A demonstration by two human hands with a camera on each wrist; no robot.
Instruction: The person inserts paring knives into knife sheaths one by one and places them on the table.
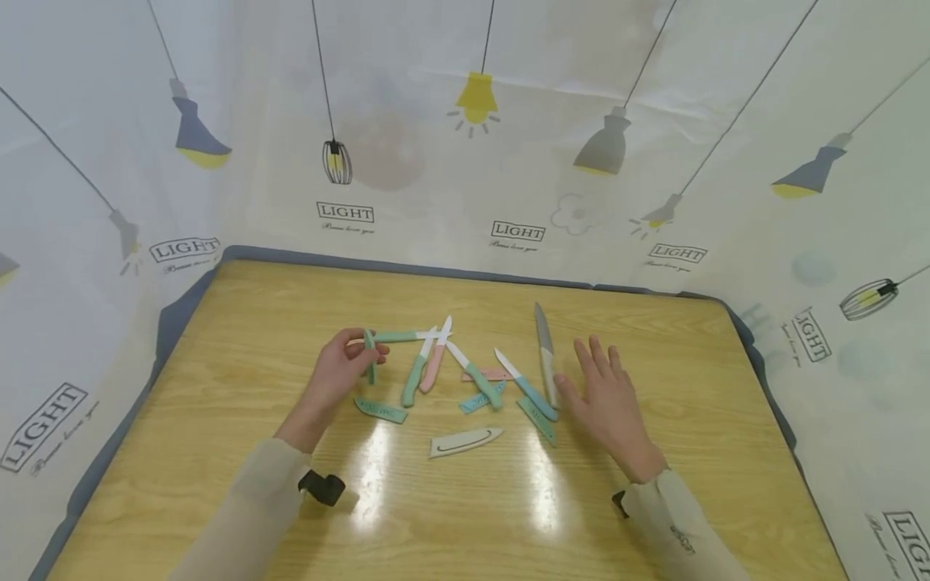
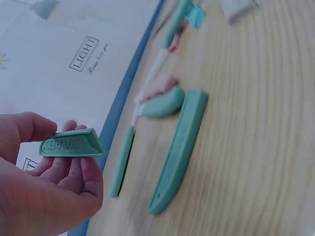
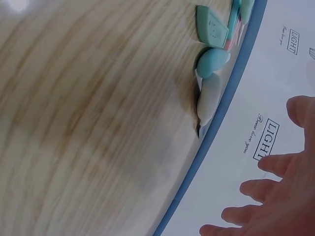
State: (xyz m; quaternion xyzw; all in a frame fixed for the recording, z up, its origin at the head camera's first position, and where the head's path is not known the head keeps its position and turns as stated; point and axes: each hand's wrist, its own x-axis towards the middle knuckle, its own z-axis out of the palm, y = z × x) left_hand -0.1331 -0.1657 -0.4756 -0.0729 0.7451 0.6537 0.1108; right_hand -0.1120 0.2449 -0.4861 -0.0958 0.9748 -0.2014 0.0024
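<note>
Between thumb and fingers, my left hand (image 1: 337,367) holds a green knife sheath (image 2: 71,143) marked CERAMIC, raised above the table. Beside it lie a green-handled knife (image 1: 395,337) and another green sheath (image 1: 381,411). My right hand (image 1: 609,403) is spread with nothing in it, near the pale handle of a grey-bladed knife (image 1: 548,375). A blue-handled knife (image 1: 535,397) lies left of that one. Toward the middle are a pink-handled knife (image 1: 433,369) and two more green-handled knives, their blades white.
A white sheath (image 1: 465,442) lies nearest the front. A blue sheath (image 1: 475,401), a pink sheath (image 1: 481,375) and a green sheath (image 1: 538,421) lie among the knives. The wooden table (image 1: 240,387) meets a printed cloth wall (image 1: 429,202) at its back edge.
</note>
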